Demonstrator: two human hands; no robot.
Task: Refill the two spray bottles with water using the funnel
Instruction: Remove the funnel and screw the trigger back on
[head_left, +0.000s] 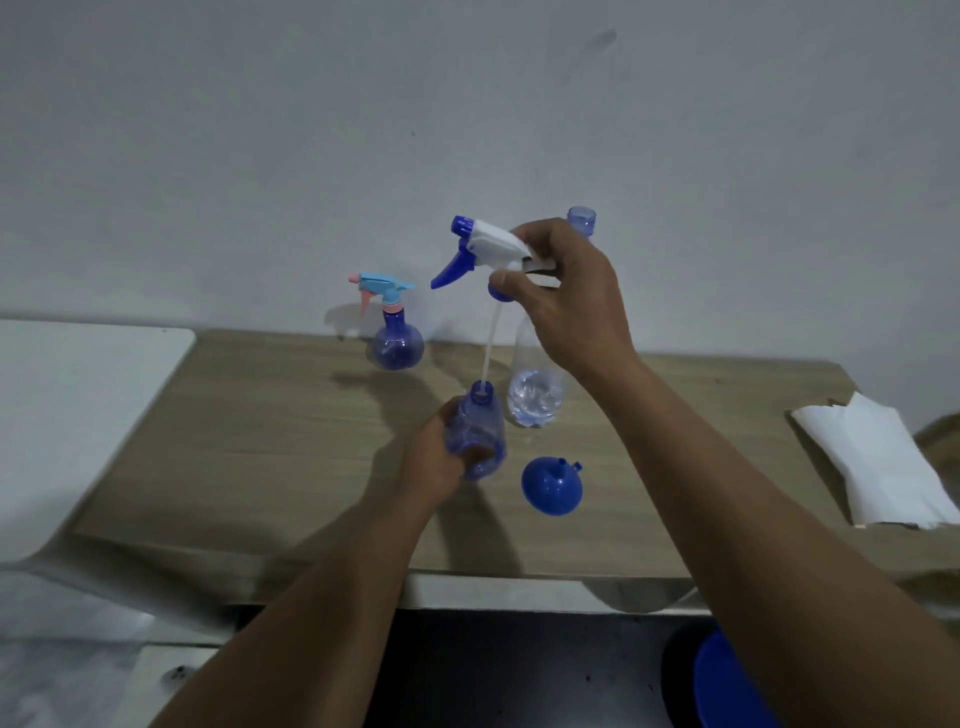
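Note:
My left hand (434, 457) grips a translucent blue spray bottle body (478, 431) standing on the wooden table (260, 457). My right hand (566, 291) holds its white and blue trigger head (480, 249) high above it. The head's white dip tube (491, 345) hangs down with its tip at the bottle's open neck. A blue funnel (551, 486) lies upside down on the table, right of that bottle. A second, round blue spray bottle (397, 345) with a light-blue and pink trigger stands at the back left. A clear water bottle (535, 387), partly filled, stands behind my right hand.
A folded white paper towel (878, 467) lies at the table's right end. A white surface (67, 395) adjoins the table on the left. A blue round object (727, 680) sits on the dark floor below the front edge. A wall rises right behind the table.

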